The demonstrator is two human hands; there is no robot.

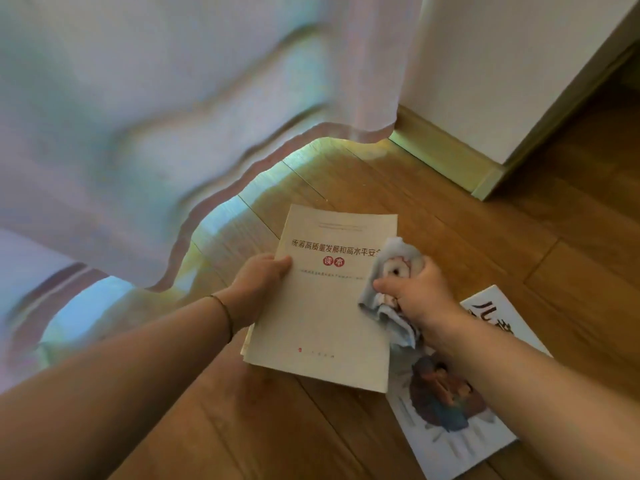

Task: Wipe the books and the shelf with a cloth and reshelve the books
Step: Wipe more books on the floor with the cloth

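Head view showed the left hand (258, 284) gripping a cream book (325, 306) by its left edge, while the right hand (414, 292) clutched a cloth (391, 268) against its cover. Two books were counted: the second book (446, 410) lay on the floor (502, 237) beneath the right forearm.

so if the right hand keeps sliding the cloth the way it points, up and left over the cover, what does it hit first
Probably nothing solid: the right hand presses the cloth on the cream book, with bare cover ahead up to the red title print. The left hand grips the far edge, lower down and seemingly off that line.
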